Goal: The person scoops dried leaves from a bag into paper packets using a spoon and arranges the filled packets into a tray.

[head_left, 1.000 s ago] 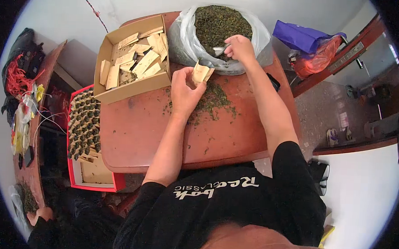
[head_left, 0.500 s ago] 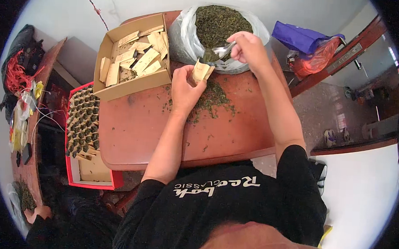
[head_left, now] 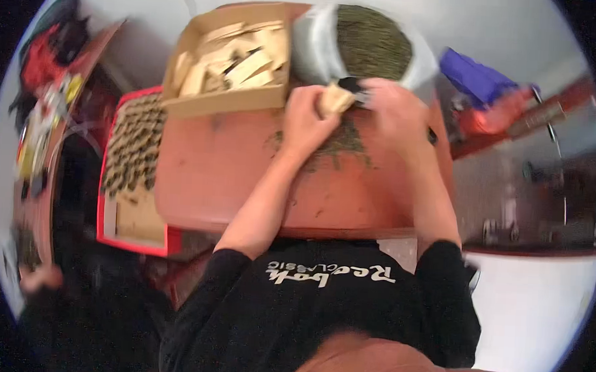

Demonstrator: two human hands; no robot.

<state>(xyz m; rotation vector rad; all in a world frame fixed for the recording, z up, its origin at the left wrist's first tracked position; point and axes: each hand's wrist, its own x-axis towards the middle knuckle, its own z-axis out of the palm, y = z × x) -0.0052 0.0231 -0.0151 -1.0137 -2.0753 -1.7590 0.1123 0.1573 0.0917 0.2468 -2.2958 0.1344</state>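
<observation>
My left hand (head_left: pixel 307 123) holds a small tan paper packet (head_left: pixel 335 100) upright, its mouth tipped toward the right. At that mouth is a metal spoon (head_left: pixel 363 98), gripped in my right hand (head_left: pixel 399 114), which is smeared by motion. A dark clump (head_left: pixel 348 84) shows beside the packet's opening. Just behind my hands stands a clear plastic bag (head_left: pixel 314 44) full of dried green leaves (head_left: pixel 374 43). Loose leaf bits (head_left: pixel 343 145) lie scattered on the reddish-brown table (head_left: pixel 225 176) beneath my hands.
A cardboard box (head_left: pixel 225 100) of tan packets stands at the table's back left. Lower left, a red-edged box (head_left: pixel 170 240) holds rows of filled packets (head_left: pixel 133 145). Another person's hand (head_left: pixel 42 278) is at far left. Purple and red bags (head_left: pixel 479 77) are at right.
The view has shifted and blurred. My right hand has brought the spoon down against the packet's mouth, and the hand has turned lower. My left hand still holds the packet.
</observation>
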